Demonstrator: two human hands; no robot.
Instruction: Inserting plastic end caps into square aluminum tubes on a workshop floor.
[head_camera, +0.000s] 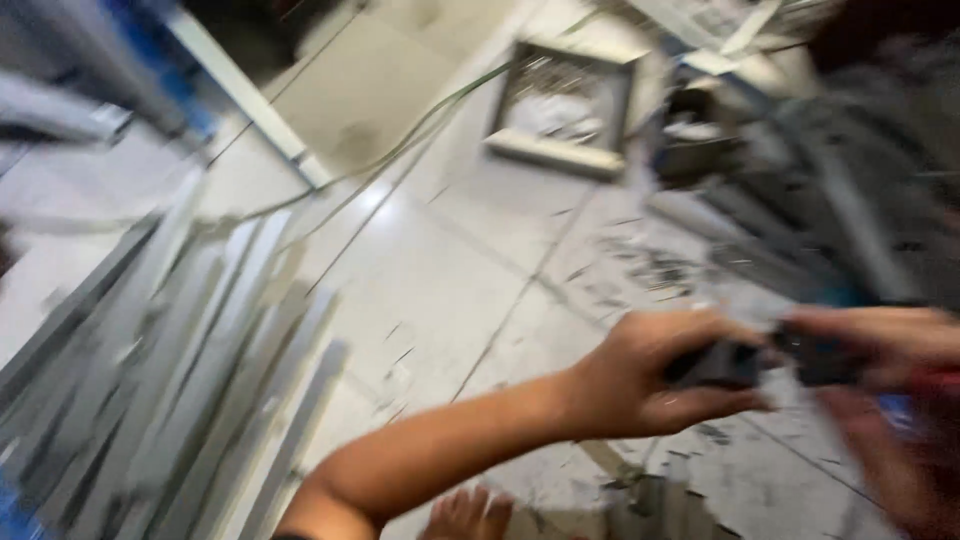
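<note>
A: Grip status?

B: My left hand (640, 380) is wrapped round a small dark block (715, 365), thumb on top, fingers curled under. Firm closed hold. My right hand (880, 350) pinches a second dark piece (820, 362) just beside the first, the two nearly touching. Frame is motion-blurred, so I can't tell what the pieces are or whether they're joined.

A: Where are they relative to the floor?

B: Held up at the lower right of the view, above the tiled floor (450, 270), not resting on anything.

A: How do they handle?

B: My read: small, rigid, light enough for one hand each. Look like hard plastic or metal, so no squeeze damage. Surface sheen unclear. Best hold is round the body, as now, not at the facing ends.

A: Surroundings?

B: Metal swarf (650, 270) scattered on the tiles ahead of my hands. A bundle of long grey metal profiles (180, 380) lies well apart to the left. A pale cable (400, 150) runs across the floor toward a shallow square tray (560, 105) at the top. Dark machinery (800, 190) at the upper right, too blurred to identify. Bare toes (470, 515) at the bottom edge.
</note>
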